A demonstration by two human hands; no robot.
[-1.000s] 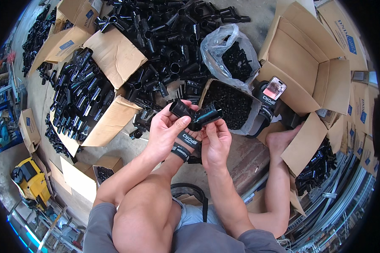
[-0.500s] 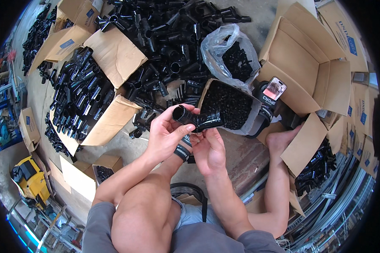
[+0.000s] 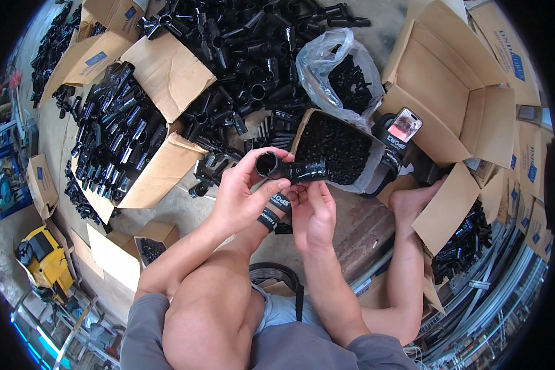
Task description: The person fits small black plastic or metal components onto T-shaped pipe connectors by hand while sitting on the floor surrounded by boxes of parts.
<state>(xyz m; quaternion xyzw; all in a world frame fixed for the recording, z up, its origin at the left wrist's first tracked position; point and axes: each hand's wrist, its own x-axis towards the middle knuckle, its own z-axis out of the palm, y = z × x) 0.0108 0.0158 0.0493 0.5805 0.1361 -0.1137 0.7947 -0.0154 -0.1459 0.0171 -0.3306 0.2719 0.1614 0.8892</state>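
Note:
Between my hands is a glossy black pipe fitting [image 3: 308, 171], lying almost level with its round open end to the left. My left hand [image 3: 243, 194] grips that open end, thumb along the near side and fingers behind. Under the other end, my right hand [image 3: 314, 213] has its thumb and fingers pinched together against the fitting's lower side. Whether a small piece sits in that pinch is hidden. Just beyond the fitting stands an open box [image 3: 301, 128] filled with small black pieces [image 3: 336, 145].
A clear plastic bag [image 3: 314, 65] of black parts leans behind that box. Black fittings [image 3: 253, 80] heap across the floor ahead, and more fill a carton [image 3: 160, 176] at left. A large open carton [image 3: 438, 105] and a phone [image 3: 404, 126] are on the right.
My right hand has shifted slightly to the right along the underside of the fitting. The fitting has turned a little, and my left hand keeps its grip.

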